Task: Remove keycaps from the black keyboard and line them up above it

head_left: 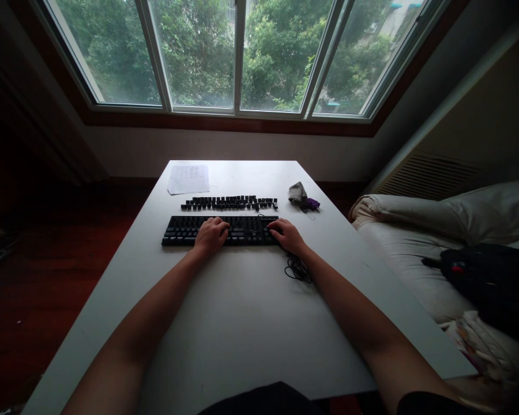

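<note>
A black keyboard [185, 231] lies across the white table. My left hand [211, 235] rests on its middle, fingers over the keys and the thumb apart from them. At the keyboard's right end is my right hand [288, 235], its fingertips drawn together over the number pad; anything between them is too small to make out. Just behind the keyboard stand rows of loose black keycaps [225, 202]. A coiled black cable [298, 269] lies on the table beside my right wrist.
Papers [189, 179] lie at the table's [242, 323] back left. A grey pouch [297, 193] and a small purple item [312, 204] sit at the back right. Right of the table, a pale sofa [398, 236] holds a dark bag [488, 276]. A window spans the far wall.
</note>
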Demonstrator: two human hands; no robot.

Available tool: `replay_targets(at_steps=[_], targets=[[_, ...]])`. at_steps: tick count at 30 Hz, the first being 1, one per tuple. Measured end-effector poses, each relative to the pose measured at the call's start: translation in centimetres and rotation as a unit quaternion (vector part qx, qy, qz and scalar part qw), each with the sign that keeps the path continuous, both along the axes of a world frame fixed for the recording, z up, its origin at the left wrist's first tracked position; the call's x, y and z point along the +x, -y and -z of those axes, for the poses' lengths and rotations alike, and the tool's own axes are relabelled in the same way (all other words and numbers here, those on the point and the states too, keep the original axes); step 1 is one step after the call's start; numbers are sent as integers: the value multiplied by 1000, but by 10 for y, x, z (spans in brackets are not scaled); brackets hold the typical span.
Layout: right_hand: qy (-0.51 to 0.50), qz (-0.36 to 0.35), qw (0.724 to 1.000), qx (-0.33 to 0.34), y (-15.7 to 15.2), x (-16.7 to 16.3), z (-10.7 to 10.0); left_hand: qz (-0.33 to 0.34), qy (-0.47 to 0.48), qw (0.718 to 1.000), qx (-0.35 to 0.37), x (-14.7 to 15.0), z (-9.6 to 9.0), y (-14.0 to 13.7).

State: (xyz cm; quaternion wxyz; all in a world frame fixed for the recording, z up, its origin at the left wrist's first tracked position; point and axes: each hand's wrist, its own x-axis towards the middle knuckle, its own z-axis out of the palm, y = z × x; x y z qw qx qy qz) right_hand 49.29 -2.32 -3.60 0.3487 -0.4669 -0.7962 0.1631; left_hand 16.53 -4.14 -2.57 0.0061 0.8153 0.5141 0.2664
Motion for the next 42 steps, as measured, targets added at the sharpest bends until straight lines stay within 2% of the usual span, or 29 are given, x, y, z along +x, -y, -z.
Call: replay_targets(at_steps=[42], targets=[[-4,-5,1000,16,-1,2,3,1,-8,1000,14,0,2,-1]])
